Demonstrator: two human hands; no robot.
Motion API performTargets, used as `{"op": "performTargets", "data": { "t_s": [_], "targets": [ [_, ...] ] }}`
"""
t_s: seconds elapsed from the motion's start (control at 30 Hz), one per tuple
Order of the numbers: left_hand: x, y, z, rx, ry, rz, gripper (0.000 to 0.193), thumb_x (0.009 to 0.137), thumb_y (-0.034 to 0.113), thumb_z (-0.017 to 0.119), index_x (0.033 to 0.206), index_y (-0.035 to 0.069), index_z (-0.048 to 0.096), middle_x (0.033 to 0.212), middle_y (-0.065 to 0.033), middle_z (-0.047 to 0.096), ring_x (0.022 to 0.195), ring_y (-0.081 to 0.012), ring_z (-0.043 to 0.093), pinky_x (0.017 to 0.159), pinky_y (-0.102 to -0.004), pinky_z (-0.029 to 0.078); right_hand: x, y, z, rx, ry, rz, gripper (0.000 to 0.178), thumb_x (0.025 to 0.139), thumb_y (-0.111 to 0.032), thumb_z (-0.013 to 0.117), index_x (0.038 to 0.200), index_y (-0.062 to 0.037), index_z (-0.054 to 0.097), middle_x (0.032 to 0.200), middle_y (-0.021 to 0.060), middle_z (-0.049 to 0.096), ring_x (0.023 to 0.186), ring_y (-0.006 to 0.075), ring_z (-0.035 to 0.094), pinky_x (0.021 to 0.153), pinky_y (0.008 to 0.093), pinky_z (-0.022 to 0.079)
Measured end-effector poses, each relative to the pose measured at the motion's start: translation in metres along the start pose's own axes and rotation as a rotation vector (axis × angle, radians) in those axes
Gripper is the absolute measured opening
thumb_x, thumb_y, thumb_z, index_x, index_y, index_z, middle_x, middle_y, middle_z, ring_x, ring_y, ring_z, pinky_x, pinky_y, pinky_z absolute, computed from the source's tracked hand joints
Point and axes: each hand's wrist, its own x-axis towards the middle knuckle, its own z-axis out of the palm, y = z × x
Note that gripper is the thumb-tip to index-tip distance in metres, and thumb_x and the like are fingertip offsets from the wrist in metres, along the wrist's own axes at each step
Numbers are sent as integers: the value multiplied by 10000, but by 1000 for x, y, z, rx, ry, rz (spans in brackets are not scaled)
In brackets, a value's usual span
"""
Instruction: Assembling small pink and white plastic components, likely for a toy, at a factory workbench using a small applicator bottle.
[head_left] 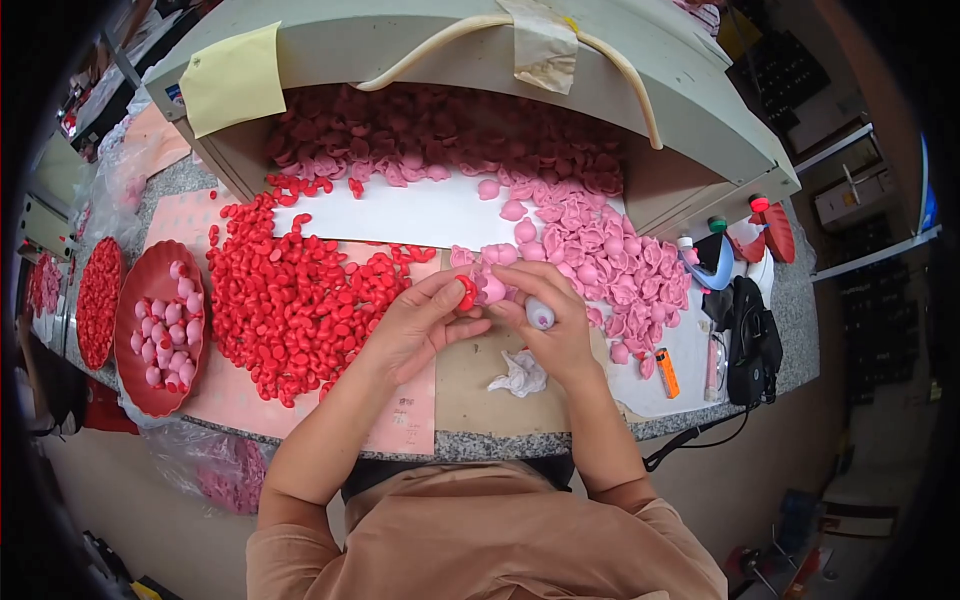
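Note:
Over the near middle of the table my left hand (pixel 420 325) pinches a small glossy red plastic piece (pixel 466 293) between thumb and fingers. My right hand (pixel 560 335) is closed beside it, its fingertips at a pink rounded plastic piece (pixel 492 287) that meets or nearly meets the red one. Also in my right hand is a tool or bottle with a pale, rounded end (pixel 540 314); the rest of it is hidden. A heap of red pieces (pixel 290 320) lies left of my hands, and a heap of pink shell pieces (pixel 625 265) lies to their right.
A grey metal housing (pixel 690 110) arches over the back, with more pink shells inside. At left, a red dish (pixel 165 398) holds pink-and-red pieces. A crumpled white tissue (pixel 518 374), an orange lighter (pixel 667 374) and a black pouch (pixel 752 335) lie near the front and right.

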Motion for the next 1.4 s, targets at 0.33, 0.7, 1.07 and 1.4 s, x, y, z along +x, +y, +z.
{"op": "performTargets", "data": {
  "t_s": [0.33, 0.7, 1.07, 1.4],
  "targets": [
    [2, -2, 2, 50, 22, -38, 357, 911, 195, 561, 1231, 42, 517, 969, -33, 593, 895, -133, 600, 864, -358, 532, 1, 4, 0, -67, -24, -111, 378, 722, 18, 723, 1086, -41, 642, 998, 79, 586, 748, 117, 562, 655, 231, 466],
    [1, -1, 1, 59, 19, -36, 343, 912, 192, 560, 1217, 38, 529, 1001, -47, 600, 922, -141, 604, 868, -360, 535, -1, 8, 2, -44, -61, -106, 371, 727, 54, 703, 1083, -33, 641, 1021, 83, 570, 815, 134, 577, 678, 232, 481],
    [-2, -5, 8, 441, 7, 327, 338, 861, 26, 606, 1192, 4, 540, 1043, -49, 576, 967, -117, 573, 882, -272, 485, -2, 6, 8, -126, 27, -140, 464, 683, 2, 753, 1112, -45, 582, 1000, 54, 552, 673, 89, 514, 614, 226, 438],
    [-5, -5, 13, 503, -53, 473, 329, 830, -46, 610, 1147, 0, 536, 1137, -58, 493, 1046, -137, 527, 906, -271, 457, -2, 0, 5, 120, -24, 103, 395, 686, -23, 755, 1056, -20, 618, 1005, 42, 557, 700, 85, 521, 674, 224, 437]
  ]
}}
